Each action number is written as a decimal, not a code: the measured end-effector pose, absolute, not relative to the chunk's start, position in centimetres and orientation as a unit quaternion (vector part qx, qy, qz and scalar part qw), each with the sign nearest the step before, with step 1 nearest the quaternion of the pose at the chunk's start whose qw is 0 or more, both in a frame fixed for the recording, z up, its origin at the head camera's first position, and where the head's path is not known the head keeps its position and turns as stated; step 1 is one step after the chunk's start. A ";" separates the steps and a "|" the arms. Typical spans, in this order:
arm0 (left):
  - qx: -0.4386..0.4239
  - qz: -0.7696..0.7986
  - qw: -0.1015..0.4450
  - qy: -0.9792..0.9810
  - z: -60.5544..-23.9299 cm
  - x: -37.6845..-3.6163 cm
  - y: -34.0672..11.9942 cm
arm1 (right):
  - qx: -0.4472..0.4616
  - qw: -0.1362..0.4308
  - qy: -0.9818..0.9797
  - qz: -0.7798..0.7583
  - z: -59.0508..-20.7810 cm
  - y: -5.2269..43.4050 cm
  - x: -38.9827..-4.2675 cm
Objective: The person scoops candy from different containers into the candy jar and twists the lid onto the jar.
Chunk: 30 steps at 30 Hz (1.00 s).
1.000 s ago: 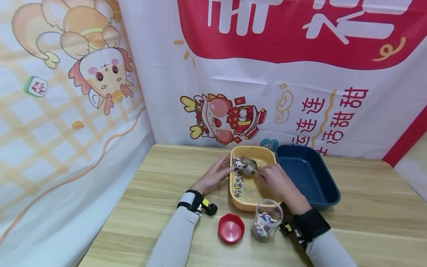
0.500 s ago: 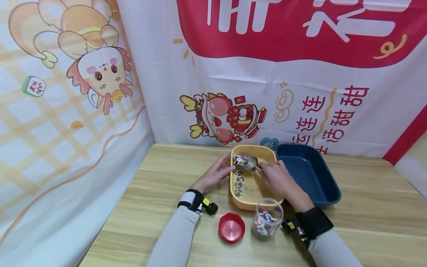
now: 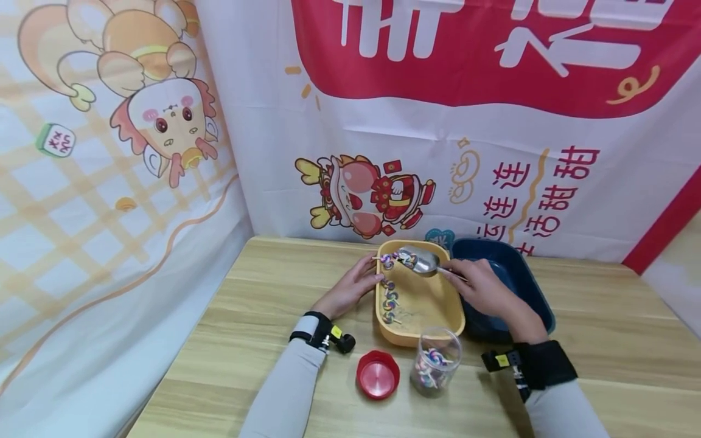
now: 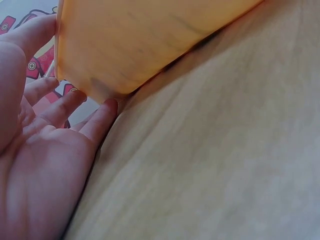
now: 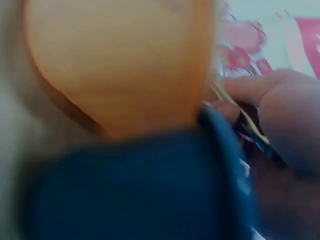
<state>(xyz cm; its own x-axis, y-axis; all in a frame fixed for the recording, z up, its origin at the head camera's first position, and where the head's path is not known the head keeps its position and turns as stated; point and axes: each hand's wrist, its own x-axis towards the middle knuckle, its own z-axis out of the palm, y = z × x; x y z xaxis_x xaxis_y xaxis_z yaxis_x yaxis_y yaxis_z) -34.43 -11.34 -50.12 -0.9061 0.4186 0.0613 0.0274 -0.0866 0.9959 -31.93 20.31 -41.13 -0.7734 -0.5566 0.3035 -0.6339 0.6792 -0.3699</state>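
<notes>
Our right hand (image 3: 482,286) grips metal scoop (image 3: 418,261) holding lollipops (image 3: 395,261) above yellow tray (image 3: 454,313). Left hand (image 3: 353,286), fingers straight, steadies tray's left wall. Keep scoop level; open jar (image 3: 436,362) stands nearer us on counter (image 3: 263,322).

Red lid (image 3: 378,374), blue tray (image 3: 539,304), cartoon banners (image 3: 378,194).

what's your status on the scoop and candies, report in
Right hand grips metal scoop, lollipops at its mouth, over yellow tray. Left hand open against tray's left wall. Open jar near; path clear.
</notes>
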 end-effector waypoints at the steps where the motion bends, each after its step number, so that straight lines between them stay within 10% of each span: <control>1: 0.170 0.717 0.137 0.662 -50.2 -34.4 -11.4 | 0.332 0.079 -0.906 0.249 -40.9 20.9 -31.9; 30: 0.178 0.699 0.128 0.680 -50.0 -34.5 -11.2 | 0.328 0.014 -0.911 0.251 -29.6 30.4 -20.0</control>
